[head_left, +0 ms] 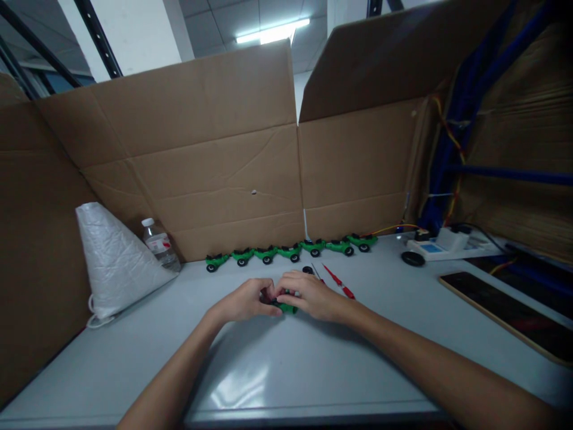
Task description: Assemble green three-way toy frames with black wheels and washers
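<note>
Between my two hands, just above the tabletop, is a green toy vehicle [287, 309], mostly covered by fingers. My left hand [250, 300] is closed around its left end, thumb below and fingers curled over the top. From the right, my right hand [311, 294] pinches the same toy with thumb and fingertips. Whatever small part lies under the fingertips is hidden. Behind my right hand lie a red screwdriver [339, 281], a second thin-shafted tool [316, 272] and a small black wheel [308, 270].
Several green toy vehicles [267, 254] with black wheels stand in a row along the cardboard wall [215, 179]. To the left are a white bag [119, 269] and a water bottle [160, 245]. A power strip [452, 248] and a phone [510, 310] lie on the right.
</note>
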A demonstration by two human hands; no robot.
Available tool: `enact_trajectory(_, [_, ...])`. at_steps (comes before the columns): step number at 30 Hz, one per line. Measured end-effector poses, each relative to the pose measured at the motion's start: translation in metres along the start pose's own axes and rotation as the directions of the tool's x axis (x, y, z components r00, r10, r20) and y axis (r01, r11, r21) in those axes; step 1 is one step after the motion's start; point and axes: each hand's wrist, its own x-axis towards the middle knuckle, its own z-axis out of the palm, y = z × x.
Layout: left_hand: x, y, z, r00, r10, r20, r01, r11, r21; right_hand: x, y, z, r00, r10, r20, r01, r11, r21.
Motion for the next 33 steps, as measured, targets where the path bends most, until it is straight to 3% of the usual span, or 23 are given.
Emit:
enact_trajectory(11, [-0.007, -0.005, -0.011, 0.994, -0.028, 0.102, 0.024, 0.999, 0.039, 0.001, 0.003, 0.008, 1.000, 0.014, 0.005, -0.013, 1.000, -0.009])
enact_trajectory(17, [-0.010, -0.014, -0.001, 1.000, 0.013, -0.021, -0.017, 0.978, -0.206, 0.001, 0.006, 0.010, 0.999, 0.020, -0.037, -0.018, 0.999, 0.048])
enact_trajectory(22, [-0.009, -0.017, 0.014, 0.988, 0.041, -0.149, -0.079, 0.962, -0.262, 0.003, 0.012, -0.001, 0.981, 0.121, -0.153, -0.112, 0.991, 0.068])
enact_trajectory(27, [-0.013, -0.004, 0.020, 0.939, 0.105, -0.327, -0.153, 0.980, -0.125, -0.003, 0.039, -0.023, 0.933, 0.158, -0.325, -0.211, 0.968, -0.136])
enact_trajectory(33, [-0.016, -0.002, 0.020, 0.916, 0.192, -0.353, -0.201, 0.980, 0.013, -0.012, 0.063, -0.040, 0.890, 0.244, -0.385, -0.374, 0.873, -0.311])
